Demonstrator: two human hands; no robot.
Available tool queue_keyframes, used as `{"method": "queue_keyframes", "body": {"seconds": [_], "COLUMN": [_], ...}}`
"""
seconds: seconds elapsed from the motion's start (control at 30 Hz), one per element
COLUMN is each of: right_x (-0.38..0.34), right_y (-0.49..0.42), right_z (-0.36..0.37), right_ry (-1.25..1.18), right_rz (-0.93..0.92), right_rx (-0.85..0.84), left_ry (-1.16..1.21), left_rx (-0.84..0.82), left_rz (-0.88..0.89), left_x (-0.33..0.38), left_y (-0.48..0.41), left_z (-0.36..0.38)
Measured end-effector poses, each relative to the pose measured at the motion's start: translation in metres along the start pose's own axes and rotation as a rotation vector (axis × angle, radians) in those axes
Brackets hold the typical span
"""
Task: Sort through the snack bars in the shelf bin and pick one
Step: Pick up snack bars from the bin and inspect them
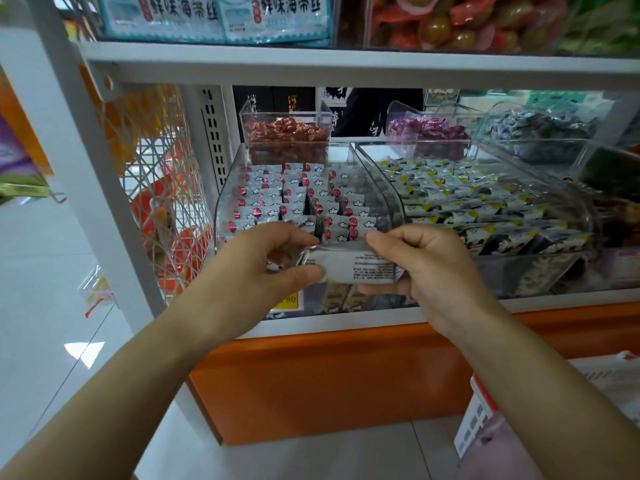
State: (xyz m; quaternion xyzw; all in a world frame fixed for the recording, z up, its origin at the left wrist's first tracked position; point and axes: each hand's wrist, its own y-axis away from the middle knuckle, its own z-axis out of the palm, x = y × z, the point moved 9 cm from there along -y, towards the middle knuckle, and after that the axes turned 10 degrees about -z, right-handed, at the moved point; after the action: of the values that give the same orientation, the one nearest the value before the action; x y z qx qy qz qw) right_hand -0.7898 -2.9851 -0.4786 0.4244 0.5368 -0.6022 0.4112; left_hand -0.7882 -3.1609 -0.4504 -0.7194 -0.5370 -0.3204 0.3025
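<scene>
A clear plastic shelf bin (393,199) holds several small white snack bars (294,199) with red marks and cloud prints, standing in rows. In front of the bin's lower edge I hold one white snack bar (356,266), its printed back side facing me. My left hand (266,261) pinches its left end between thumb and fingers. My right hand (426,261) pinches its right end the same way. Both hands are outside the bin, just below its front rim.
A second clear bin (585,216) of white, black and yellow bars stands to the right. Smaller bins of red candies (287,129) and purple candies (429,129) stand behind. A white shelf board (346,65) runs overhead, a wire mesh side panel (156,188) on the left, an orange base (329,379) below.
</scene>
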Motion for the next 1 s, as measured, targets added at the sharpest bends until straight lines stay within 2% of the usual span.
{"method": "queue_keyframes", "body": {"seconds": [0.1,0.2,0.3,0.4,0.47,0.53,0.63,0.83,1.0], "right_x": [0.0,-0.009,-0.019,-0.023,-0.029,-0.032,-0.032,-0.036,-0.048], "right_y": [-0.001,-0.001,-0.004,-0.004,-0.004,-0.004,-0.005,-0.009,-0.016], "right_z": [0.002,0.009,0.005,-0.006,-0.014,-0.016,-0.013,-0.004,0.025], "right_ry": [-0.053,-0.175,-0.086,-0.01,0.068,0.141,0.183,0.354,0.671], "right_rz": [-0.014,-0.076,-0.175,-0.228,-0.28,-0.323,-0.34,-0.374,-0.504], "right_rx": [-0.007,-0.06,-0.025,0.082,0.132,0.144,0.118,0.072,0.003], "left_ry": [0.012,0.176,0.267,0.134,-0.071,-0.293,-0.516,-0.653,-0.718], "left_rx": [0.049,0.148,0.184,0.268,0.317,0.282,0.189,0.222,0.251], "left_rz": [0.003,-0.019,-0.018,0.002,0.077,0.154,0.095,0.087,0.119], "left_x": [-0.001,-0.002,-0.003,-0.005,0.001,0.005,-0.006,-0.012,-0.008], "left_y": [-0.002,-0.005,-0.006,-0.009,-0.01,-0.012,-0.018,-0.029,-0.031], "left_z": [-0.002,-0.014,-0.018,-0.024,-0.028,-0.021,-0.007,-0.005,-0.004]}}
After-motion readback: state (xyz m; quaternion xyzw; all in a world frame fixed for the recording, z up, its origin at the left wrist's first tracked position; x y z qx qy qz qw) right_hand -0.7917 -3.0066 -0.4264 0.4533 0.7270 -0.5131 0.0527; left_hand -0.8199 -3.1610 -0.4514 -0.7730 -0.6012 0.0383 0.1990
